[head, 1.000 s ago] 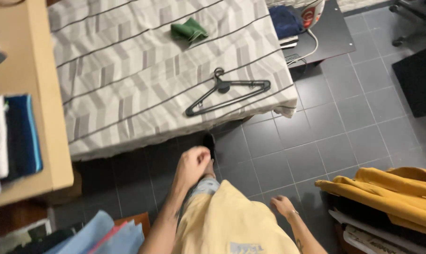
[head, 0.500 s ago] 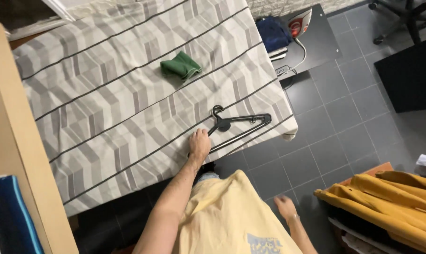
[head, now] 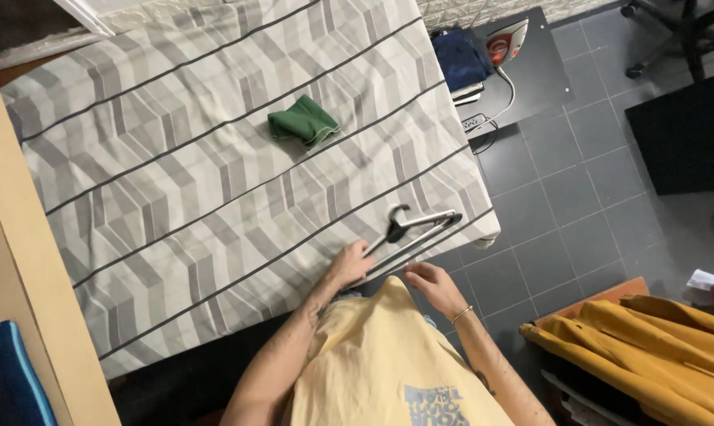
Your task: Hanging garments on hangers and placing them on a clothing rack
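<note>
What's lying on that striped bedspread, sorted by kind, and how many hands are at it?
Clothes hanger: 1, the left hand on its near end
Folded green cloth: 1
Hands at the bedspread edge: 2, the right hand included
Total: 4
</note>
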